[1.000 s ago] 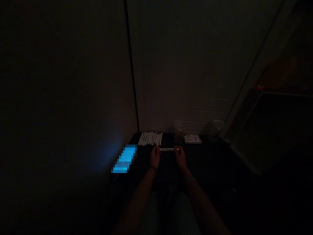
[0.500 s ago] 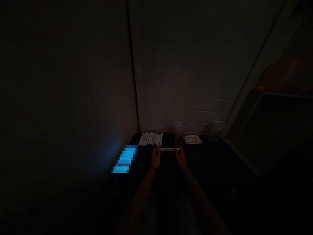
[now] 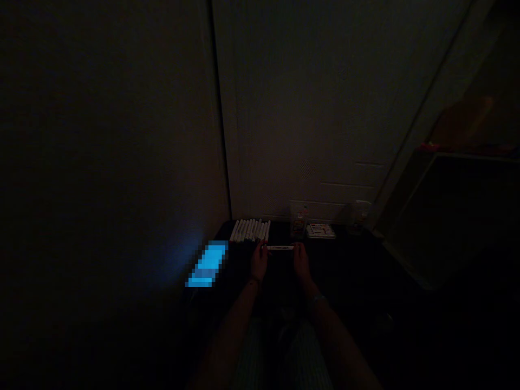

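The scene is very dark. A white marker (image 3: pixel 280 247) lies crosswise between my two hands over a dark table. My left hand (image 3: pixel 258 261) pinches its left end and my right hand (image 3: pixel 301 260) pinches its right end. Just beyond my left hand, a row of several white markers (image 3: pixel 250 230) lies side by side near the wall.
A glowing blue screen (image 3: pixel 207 264) lies on the table's left side. A small clear container (image 3: pixel 298 225), a flat printed pack (image 3: pixel 320 231) and another clear container (image 3: pixel 359 215) stand along the back wall. A dark cabinet (image 3: pixel 455 216) rises at the right.
My right hand has shifted slightly to the right along the marker's end. Both hands keep hold of the marker in about the same place.
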Available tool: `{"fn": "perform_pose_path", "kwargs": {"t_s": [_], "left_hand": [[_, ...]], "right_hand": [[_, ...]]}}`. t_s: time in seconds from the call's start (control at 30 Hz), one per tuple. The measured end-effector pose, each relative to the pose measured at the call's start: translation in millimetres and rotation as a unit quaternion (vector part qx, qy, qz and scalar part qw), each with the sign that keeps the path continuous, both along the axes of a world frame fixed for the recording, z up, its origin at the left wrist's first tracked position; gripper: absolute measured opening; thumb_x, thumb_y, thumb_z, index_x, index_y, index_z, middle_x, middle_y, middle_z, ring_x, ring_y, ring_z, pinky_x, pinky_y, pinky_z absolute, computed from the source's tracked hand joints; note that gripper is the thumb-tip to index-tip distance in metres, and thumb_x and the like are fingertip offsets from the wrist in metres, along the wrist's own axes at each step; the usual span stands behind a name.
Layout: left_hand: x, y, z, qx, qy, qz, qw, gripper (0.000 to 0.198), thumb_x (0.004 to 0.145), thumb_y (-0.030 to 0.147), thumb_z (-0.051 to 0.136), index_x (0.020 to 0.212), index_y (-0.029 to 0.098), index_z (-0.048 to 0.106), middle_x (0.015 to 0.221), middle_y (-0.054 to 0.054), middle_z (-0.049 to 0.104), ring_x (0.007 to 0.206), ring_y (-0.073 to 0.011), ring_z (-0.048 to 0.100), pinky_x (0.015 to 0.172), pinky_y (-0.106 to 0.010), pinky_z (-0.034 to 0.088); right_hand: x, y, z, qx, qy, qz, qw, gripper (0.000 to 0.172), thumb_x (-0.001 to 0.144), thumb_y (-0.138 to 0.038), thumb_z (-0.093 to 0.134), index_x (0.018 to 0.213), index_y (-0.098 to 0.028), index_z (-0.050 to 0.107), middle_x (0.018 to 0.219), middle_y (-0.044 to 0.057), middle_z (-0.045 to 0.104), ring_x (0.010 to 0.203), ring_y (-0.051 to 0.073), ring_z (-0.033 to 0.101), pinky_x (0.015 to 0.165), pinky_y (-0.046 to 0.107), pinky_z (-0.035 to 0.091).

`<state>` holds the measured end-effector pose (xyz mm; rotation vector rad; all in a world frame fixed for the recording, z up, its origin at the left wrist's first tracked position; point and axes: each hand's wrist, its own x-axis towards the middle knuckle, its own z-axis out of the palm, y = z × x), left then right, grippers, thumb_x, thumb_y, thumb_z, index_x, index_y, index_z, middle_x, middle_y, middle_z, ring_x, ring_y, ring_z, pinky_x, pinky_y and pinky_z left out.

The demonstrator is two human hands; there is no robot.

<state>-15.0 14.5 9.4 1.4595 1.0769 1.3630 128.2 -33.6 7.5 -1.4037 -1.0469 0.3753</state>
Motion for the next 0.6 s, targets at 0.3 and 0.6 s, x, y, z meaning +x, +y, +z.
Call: {"fn": "perform_pose_path", "kwargs": {"t_s": [0.3, 0.6], "left_hand": [[-0.1, 1.4, -3.4, 0.009, 0.03, 0.003, 0.999, 0.041, 0.076, 0.052, 0.035, 0.084, 0.016, 0.053, 0.057, 0.003, 0.044, 0.052, -0.008, 0.039, 0.051, -0.02, 0.031], [-0.4, 0.2, -0.6, -0.021, 0.037, -0.01, 0.999, 0.041, 0.078, 0.05, 0.031, 0.094, 0.017, 0.051, 0.066, 0.001, 0.05, 0.061, -0.0098, 0.046, 0.059, -0.022, 0.035]], "right_hand": [[-0.5, 1.8, -0.1, -0.002, 0.0, -0.023, 1.0, 0.037, 0.08, -0.049, 0.033, 0.078, -0.017, 0.052, 0.063, -0.001, 0.053, 0.058, 0.011, 0.045, 0.054, 0.021, 0.032], [-0.4, -1.1, 2.3, 0.025, 0.032, 0.034, 0.999, 0.029, 0.081, -0.041, 0.033, 0.087, -0.02, 0.051, 0.077, 0.0, 0.055, 0.072, 0.013, 0.049, 0.065, 0.022, 0.036]]}}
